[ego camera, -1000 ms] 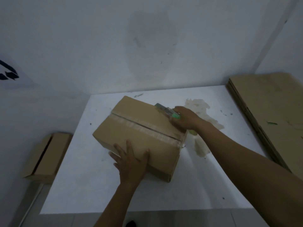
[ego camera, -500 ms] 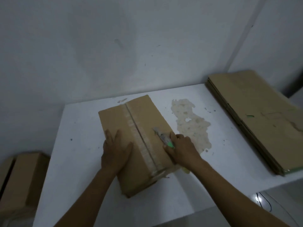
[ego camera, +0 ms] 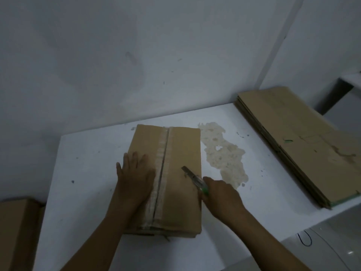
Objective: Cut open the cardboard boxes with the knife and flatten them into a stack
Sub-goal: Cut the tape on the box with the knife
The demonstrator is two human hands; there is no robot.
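A closed brown cardboard box (ego camera: 181, 153) lies on the white table (ego camera: 88, 157), its taped centre seam (ego camera: 163, 163) running away from me. My left hand (ego camera: 135, 180) presses flat on the box's left flap, fingers spread. My right hand (ego camera: 220, 194) grips a green utility knife (ego camera: 193, 178) over the right flap, its blade end pointing up-left, to the right of the seam. A stack of flattened cardboard (ego camera: 297, 137) lies along the table's right side.
Another brown box (ego camera: 17, 231) sits low beside the table's left edge. A rough stained patch (ego camera: 222, 153) marks the tabletop right of the box. A white wall stands close behind. The table's front edge runs just under my arms.
The box has turned so its seam now points straight away from me. My left hand went from the near side wall to the top's left flap. The knife hand has drawn nearer.
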